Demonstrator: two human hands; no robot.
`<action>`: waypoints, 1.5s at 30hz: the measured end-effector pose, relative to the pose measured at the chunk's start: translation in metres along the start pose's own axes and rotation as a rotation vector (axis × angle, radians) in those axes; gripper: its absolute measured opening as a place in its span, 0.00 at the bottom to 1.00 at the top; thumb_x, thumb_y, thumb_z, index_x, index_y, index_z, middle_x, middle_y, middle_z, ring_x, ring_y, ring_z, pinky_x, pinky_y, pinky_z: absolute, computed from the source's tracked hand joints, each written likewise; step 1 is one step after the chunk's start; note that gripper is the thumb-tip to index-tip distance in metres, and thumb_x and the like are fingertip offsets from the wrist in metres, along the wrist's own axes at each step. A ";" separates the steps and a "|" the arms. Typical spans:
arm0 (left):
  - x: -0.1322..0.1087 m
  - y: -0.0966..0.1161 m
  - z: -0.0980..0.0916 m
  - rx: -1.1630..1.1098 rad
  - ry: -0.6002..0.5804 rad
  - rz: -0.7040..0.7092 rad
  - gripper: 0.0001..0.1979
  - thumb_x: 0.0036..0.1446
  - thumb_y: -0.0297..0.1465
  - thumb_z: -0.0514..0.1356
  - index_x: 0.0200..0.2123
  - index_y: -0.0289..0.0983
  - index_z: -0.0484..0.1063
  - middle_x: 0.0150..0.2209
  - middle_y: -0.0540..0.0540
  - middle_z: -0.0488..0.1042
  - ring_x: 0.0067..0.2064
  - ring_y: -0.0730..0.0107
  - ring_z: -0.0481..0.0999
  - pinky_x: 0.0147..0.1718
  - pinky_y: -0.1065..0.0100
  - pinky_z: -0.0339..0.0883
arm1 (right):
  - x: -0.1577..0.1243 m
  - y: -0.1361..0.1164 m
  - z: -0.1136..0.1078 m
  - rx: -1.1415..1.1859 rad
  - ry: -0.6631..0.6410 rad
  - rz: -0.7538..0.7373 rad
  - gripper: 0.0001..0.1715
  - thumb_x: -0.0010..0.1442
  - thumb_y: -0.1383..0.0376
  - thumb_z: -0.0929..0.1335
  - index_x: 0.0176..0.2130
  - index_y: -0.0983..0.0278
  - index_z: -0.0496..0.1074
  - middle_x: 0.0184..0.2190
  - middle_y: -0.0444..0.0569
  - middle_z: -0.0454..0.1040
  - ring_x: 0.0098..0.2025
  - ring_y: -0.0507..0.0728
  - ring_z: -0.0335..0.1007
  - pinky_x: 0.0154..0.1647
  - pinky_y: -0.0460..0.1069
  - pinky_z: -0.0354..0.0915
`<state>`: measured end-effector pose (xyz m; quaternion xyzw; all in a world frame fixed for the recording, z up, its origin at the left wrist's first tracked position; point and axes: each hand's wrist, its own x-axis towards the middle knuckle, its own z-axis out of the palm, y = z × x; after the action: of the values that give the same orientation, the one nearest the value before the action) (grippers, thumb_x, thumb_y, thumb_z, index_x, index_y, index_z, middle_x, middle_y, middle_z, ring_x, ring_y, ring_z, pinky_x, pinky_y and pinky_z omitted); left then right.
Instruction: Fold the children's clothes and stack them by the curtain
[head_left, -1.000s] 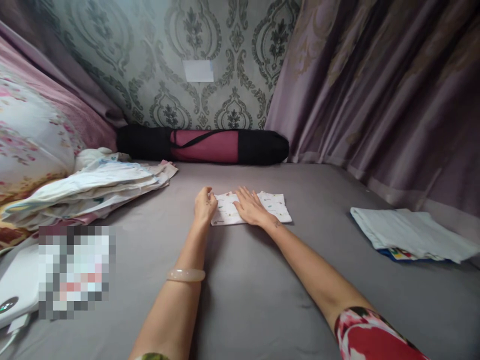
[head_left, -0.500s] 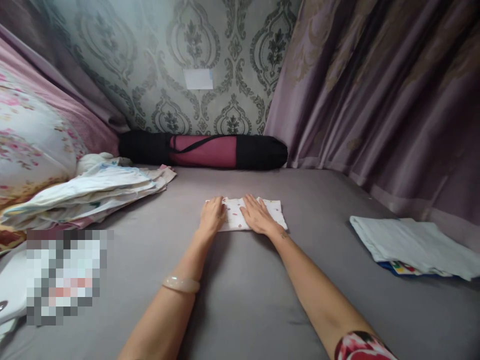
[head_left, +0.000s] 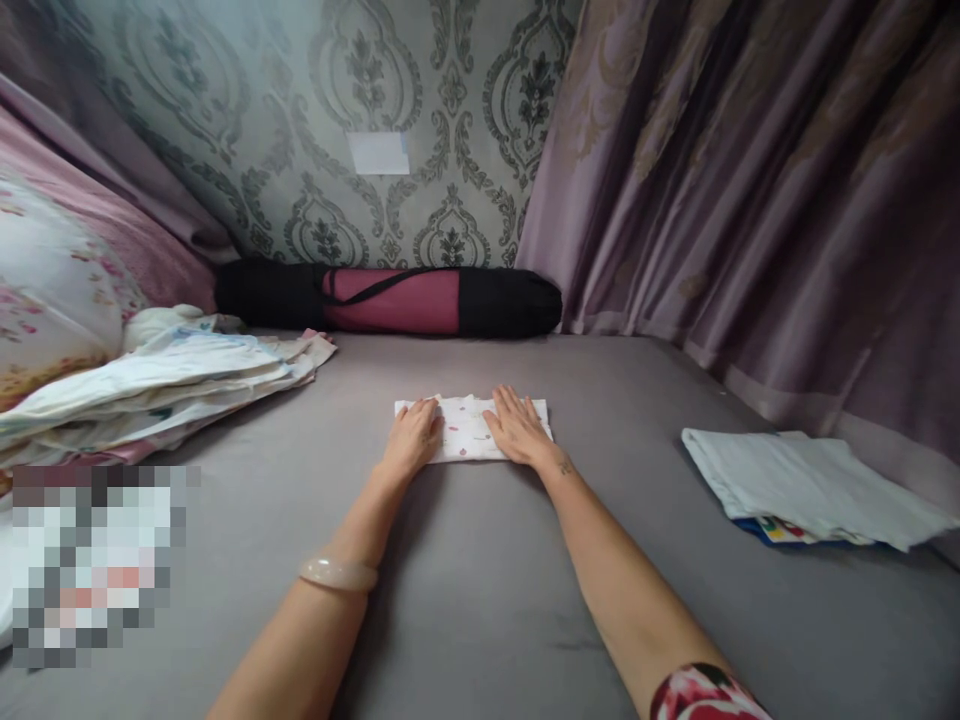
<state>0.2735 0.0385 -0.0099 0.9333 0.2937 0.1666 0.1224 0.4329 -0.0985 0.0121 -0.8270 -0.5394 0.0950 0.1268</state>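
Observation:
A small folded white cloth (head_left: 466,430) with a scattered print lies flat on the grey bed sheet (head_left: 480,560), in the middle of the head view. My left hand (head_left: 412,435) rests palm down on its left part, fingers stretched forward. On the right part of the cloth, my right hand (head_left: 517,425) lies flat with its fingers slightly spread. Neither hand grips the fabric. The palms hide the areas of cloth beneath them. What kind of garment or cloth it is cannot be made out.
A pile of pale cloths (head_left: 172,375) lies at the left by a floral pillow (head_left: 52,280). Folded light-coloured fabric (head_left: 817,480) sits at the right. A black and maroon long bag (head_left: 390,300) lies along the wall; a purple curtain (head_left: 675,180) hangs at the right.
My right hand has moved outward towards the cloth's right edge, showing more of its middle. My left hand stays on the left part. The whole view has shifted slightly.

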 end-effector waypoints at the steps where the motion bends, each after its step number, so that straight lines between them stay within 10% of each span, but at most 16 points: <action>1: 0.000 0.000 0.000 -0.001 -0.001 -0.002 0.18 0.64 0.28 0.49 0.57 0.33 0.62 0.59 0.34 0.68 0.59 0.55 0.67 0.59 0.50 0.55 | -0.001 0.003 0.000 -0.018 0.014 0.020 0.40 0.68 0.52 0.47 0.69 0.76 0.44 0.70 0.57 0.39 0.71 0.59 0.29 0.69 0.57 0.29; 19: 0.007 -0.018 -0.013 0.174 -0.039 -0.138 0.17 0.64 0.27 0.45 0.52 0.34 0.68 0.53 0.35 0.69 0.51 0.54 0.70 0.50 0.56 0.61 | 0.002 0.037 -0.013 -0.192 0.146 0.159 0.24 0.67 0.68 0.54 0.56 0.66 0.68 0.55 0.59 0.69 0.57 0.62 0.62 0.60 0.55 0.49; 29: 0.010 -0.018 -0.016 0.092 0.053 -0.210 0.14 0.60 0.30 0.51 0.44 0.39 0.74 0.46 0.37 0.69 0.49 0.52 0.66 0.46 0.56 0.62 | 0.006 0.041 -0.026 -0.205 0.160 0.141 0.19 0.65 0.66 0.60 0.51 0.61 0.73 0.51 0.56 0.68 0.55 0.63 0.59 0.52 0.55 0.54; 45: -0.019 -0.008 -0.150 -0.767 -0.331 -0.008 0.16 0.51 0.42 0.62 0.38 0.37 0.74 0.33 0.48 0.75 0.36 0.67 0.72 0.35 0.69 0.64 | -0.061 0.043 -0.134 0.670 -0.162 -0.129 0.22 0.55 0.52 0.69 0.42 0.65 0.75 0.39 0.49 0.78 0.40 0.57 0.73 0.42 0.50 0.66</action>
<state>0.1970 0.0527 0.1205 0.8330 0.1903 0.1113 0.5074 0.4847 -0.1855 0.1270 -0.6934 -0.5378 0.3239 0.3537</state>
